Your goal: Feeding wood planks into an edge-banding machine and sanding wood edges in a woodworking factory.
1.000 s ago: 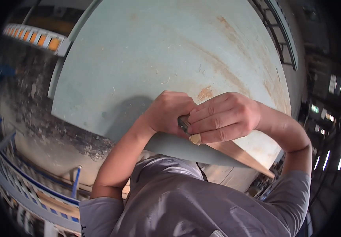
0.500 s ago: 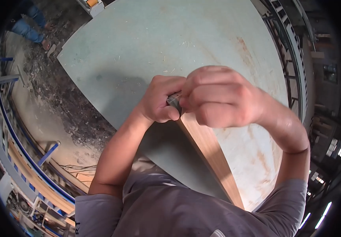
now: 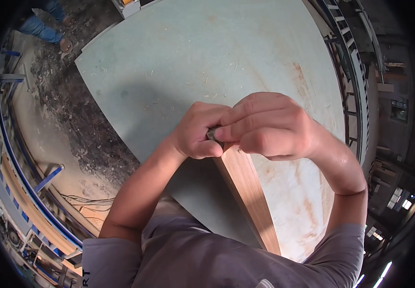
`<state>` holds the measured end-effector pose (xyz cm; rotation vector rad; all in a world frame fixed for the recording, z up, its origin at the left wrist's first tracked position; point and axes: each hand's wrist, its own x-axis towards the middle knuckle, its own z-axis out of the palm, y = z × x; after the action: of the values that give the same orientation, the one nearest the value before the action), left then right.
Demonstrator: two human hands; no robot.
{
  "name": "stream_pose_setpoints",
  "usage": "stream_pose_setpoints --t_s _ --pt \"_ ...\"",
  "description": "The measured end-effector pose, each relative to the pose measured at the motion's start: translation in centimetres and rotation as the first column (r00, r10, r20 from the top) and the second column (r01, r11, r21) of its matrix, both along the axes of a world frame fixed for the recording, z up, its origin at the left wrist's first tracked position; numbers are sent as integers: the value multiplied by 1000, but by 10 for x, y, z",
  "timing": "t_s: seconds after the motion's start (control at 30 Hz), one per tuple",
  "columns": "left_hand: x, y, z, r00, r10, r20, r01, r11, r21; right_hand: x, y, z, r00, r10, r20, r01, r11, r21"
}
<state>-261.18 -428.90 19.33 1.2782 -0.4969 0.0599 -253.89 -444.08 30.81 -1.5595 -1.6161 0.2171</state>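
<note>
My left hand [image 3: 199, 129] is closed round a small dark grey piece [image 3: 213, 134] at the far end of a long wooden board [image 3: 246, 187]; its kind is unclear, since my fingers cover most of it. Pressed against it from the right is my right hand [image 3: 274, 127], its thumb touching the dark piece and its fingers bent together. Whatever lies inside those fingers is hidden. The board slants from under my hands down toward my body, standing over the pale green tabletop [image 3: 169, 53].
Thin wood shavings [image 3: 205, 79] are scattered on the tabletop. A roller conveyor [image 3: 354, 53] runs along the right side, and a blue-edged metal frame [image 3: 30, 180] stands at left. Another person's legs [image 3: 42, 30] show at the far left on the stained floor [image 3: 73, 115].
My right hand has dropped slightly nearer to me, and its thumb now shows against the dark piece. The whole view has shifted a little; my left hand keeps its grip.
</note>
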Motion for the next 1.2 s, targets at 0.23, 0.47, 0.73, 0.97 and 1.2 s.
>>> stream_pose_setpoints --t_s 0.23,0.47,0.73,0.97,1.2 --pt "3 2 1 999 -31 -10 31 999 25 6 9 0 981 51 188 -73 991 114" --pt "4 3 -4 997 -38 60 35 998 55 4 3 3 972 103 210 -113 993 38" --pt "4 1 -5 991 13 134 -19 999 40 9 6 6 969 113 220 -132 989 70" --pt "-1 2 -5 987 60 148 -54 998 -43 -22 -19 22 930 -366 -42 343 902 -262" --pt "-14 16 32 868 377 323 -457 861 222 -162 -54 33 586 -810 -5 540 395 -743"
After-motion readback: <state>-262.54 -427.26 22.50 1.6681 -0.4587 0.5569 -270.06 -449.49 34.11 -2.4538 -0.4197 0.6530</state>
